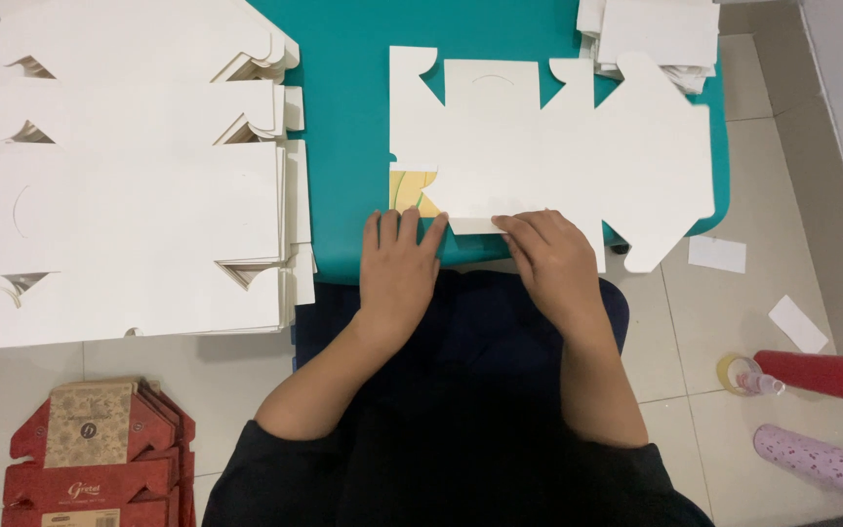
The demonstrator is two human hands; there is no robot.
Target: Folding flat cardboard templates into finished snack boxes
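Best done with both palms kept low and flat, pressing the near flap down along its crease before letting go, so the fold comes out straight rather than skewed. Spread white side up across the teal table (353, 117): a flat die-cut cardboard sheet (558, 146), unfolded, with notched tabs along its far edge, angled flaps to the right hanging past the table's edge, and a small turned-up patch at the near left corner showing a yellow and green printed face. Off to the left, a tall stack of folded white boxes (139, 195) (well apart from the sheet). Left hand (399, 268) open, fingers together and flat, tips resting on the sheet's near edge beside the coloured patch. Right hand (553, 263) also open, fingers pressing flat on the near flap, gripping nothing.
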